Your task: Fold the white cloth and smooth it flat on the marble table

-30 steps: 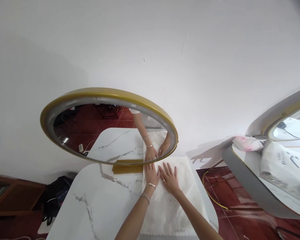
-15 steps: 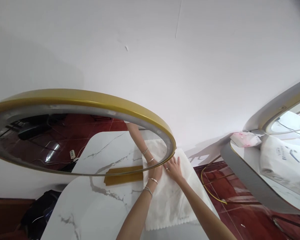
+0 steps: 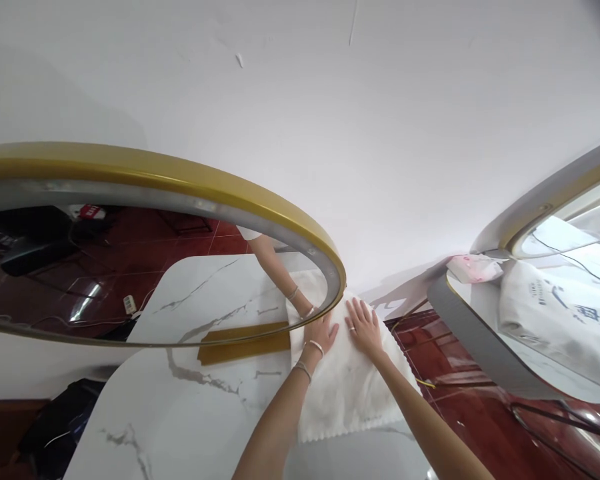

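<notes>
A white cloth (image 3: 353,393) with a scalloped edge lies spread over the right end of the marble-patterned table (image 3: 190,427). My left hand (image 3: 320,335) rests flat on it near the mirror's lower rim, thumb apart from the fingers; the fingertips are partly hidden by the rim. To its right, my right hand (image 3: 365,328) presses palm down on the same cloth, fingers outstretched and a ring on one of them. Neither hand grips anything. Bracelets circle my left wrist.
A gold-framed mirror (image 3: 220,183) stands over the table and reflects my arm. At right, a second table (image 3: 467,320) bears a tissue pack (image 3: 474,268) and a white printed bundle (image 3: 555,313). A dark bag (image 3: 63,427) sits at lower left, and red floor (image 3: 465,400) shows between the tables.
My hands have moved apart: the right one has slid rightward across the cloth, and more of the left hand's thumb shows. The view has also shifted slightly.
</notes>
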Action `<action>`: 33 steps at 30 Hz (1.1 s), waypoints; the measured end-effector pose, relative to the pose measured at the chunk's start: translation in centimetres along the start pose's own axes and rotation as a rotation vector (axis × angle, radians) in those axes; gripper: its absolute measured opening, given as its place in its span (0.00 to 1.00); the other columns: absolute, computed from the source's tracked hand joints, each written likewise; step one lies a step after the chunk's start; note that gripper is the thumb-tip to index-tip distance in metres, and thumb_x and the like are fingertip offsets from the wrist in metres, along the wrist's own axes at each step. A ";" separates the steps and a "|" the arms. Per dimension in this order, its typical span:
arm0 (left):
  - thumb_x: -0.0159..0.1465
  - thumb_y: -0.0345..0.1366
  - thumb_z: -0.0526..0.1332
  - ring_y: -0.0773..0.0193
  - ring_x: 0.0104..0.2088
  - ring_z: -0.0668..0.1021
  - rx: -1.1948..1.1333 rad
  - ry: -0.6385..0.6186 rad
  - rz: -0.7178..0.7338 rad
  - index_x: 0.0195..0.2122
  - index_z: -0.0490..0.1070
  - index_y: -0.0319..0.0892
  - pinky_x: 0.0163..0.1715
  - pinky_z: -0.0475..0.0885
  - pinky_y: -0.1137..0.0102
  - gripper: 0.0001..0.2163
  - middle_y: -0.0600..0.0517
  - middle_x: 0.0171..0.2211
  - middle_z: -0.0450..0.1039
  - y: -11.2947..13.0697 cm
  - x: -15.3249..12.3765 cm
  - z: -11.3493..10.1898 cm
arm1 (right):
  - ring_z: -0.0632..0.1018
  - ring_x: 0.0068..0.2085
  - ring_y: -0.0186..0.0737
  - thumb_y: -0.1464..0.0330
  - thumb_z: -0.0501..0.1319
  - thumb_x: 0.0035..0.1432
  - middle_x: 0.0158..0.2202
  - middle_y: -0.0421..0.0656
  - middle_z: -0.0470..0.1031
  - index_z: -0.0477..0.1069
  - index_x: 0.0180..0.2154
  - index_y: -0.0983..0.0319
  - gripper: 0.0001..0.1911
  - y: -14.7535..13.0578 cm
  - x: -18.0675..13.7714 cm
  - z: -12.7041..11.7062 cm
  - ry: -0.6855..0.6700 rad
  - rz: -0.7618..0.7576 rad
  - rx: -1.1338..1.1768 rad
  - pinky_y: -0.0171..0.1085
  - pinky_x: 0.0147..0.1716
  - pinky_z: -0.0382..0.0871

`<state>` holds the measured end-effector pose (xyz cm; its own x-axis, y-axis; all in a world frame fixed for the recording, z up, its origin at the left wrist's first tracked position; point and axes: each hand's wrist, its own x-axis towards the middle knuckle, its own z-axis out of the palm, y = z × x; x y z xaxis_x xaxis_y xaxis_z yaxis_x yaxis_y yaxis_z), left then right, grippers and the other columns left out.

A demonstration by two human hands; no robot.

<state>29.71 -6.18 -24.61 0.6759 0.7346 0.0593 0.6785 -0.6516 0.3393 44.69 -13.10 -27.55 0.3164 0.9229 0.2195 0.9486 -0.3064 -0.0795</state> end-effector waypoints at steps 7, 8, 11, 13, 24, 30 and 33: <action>0.67 0.43 0.51 0.55 0.67 0.54 0.155 0.173 0.098 0.66 0.50 0.48 0.63 0.55 0.57 0.27 0.50 0.68 0.49 -1.8 -9.4 -0.3 | 0.50 0.68 0.45 0.60 0.43 0.68 0.68 0.44 0.48 0.32 0.68 0.59 0.33 -3.1 -11.7 -3.1 0.025 -0.211 0.088 0.52 0.64 0.42; 0.67 0.43 0.51 0.56 0.67 0.53 0.163 0.169 0.111 0.67 0.49 0.48 0.63 0.55 0.58 0.27 0.50 0.68 0.48 -2.1 -10.3 -0.4 | 0.50 0.68 0.46 0.60 0.44 0.67 0.68 0.43 0.47 0.34 0.68 0.58 0.33 -3.4 -13.3 -3.6 0.029 -0.206 0.081 0.53 0.64 0.42; 0.66 0.43 0.51 0.55 0.67 0.52 0.180 0.151 0.131 0.67 0.47 0.48 0.63 0.54 0.58 0.29 0.50 0.69 0.46 -2.3 -11.2 -0.5 | 0.49 0.68 0.47 0.58 0.46 0.66 0.68 0.42 0.47 0.38 0.68 0.55 0.33 -3.5 -15.9 -4.4 0.031 -0.182 0.055 0.53 0.64 0.39; 0.66 0.43 0.51 0.55 0.67 0.52 0.180 0.146 0.124 0.67 0.47 0.47 0.64 0.54 0.58 0.28 0.49 0.69 0.46 -2.1 -10.3 -0.5 | 0.49 0.68 0.46 0.57 0.46 0.66 0.68 0.41 0.47 0.39 0.68 0.55 0.33 -3.0 -15.3 -4.3 0.032 -0.173 0.043 0.52 0.65 0.39; 0.67 0.38 0.51 0.50 0.63 0.63 0.085 0.088 -0.035 0.64 0.57 0.42 0.61 0.60 0.53 0.24 0.44 0.63 0.59 0.6 -0.4 -0.7 | 0.50 0.68 0.43 0.58 0.43 0.68 0.68 0.43 0.49 0.48 0.66 0.58 0.28 1.3 -4.7 -3.0 -0.008 -0.145 0.014 0.50 0.64 0.41; 0.64 0.46 0.55 0.46 0.67 0.51 0.083 0.132 0.063 0.66 0.52 0.55 0.62 0.54 0.46 0.28 0.48 0.69 0.45 4.1 -12.1 1.3 | 0.54 0.66 0.46 0.56 0.45 0.67 0.66 0.45 0.54 0.51 0.66 0.60 0.30 1.0 -9.5 -3.4 0.068 -0.074 0.027 0.49 0.64 0.43; 0.64 0.48 0.55 0.45 0.67 0.50 0.095 0.101 0.079 0.67 0.48 0.56 0.61 0.53 0.44 0.30 0.48 0.69 0.45 5.1 -16.8 1.5 | 0.51 0.68 0.46 0.54 0.44 0.66 0.68 0.44 0.47 0.41 0.68 0.58 0.34 0.9 -13.7 -4.2 0.045 -0.094 0.032 0.50 0.64 0.43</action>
<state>22.18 -22.12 -25.28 0.6988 0.6927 0.1782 0.6518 -0.7194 0.2401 41.24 -26.97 -26.54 0.2271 0.9355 0.2707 0.9736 -0.2111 -0.0873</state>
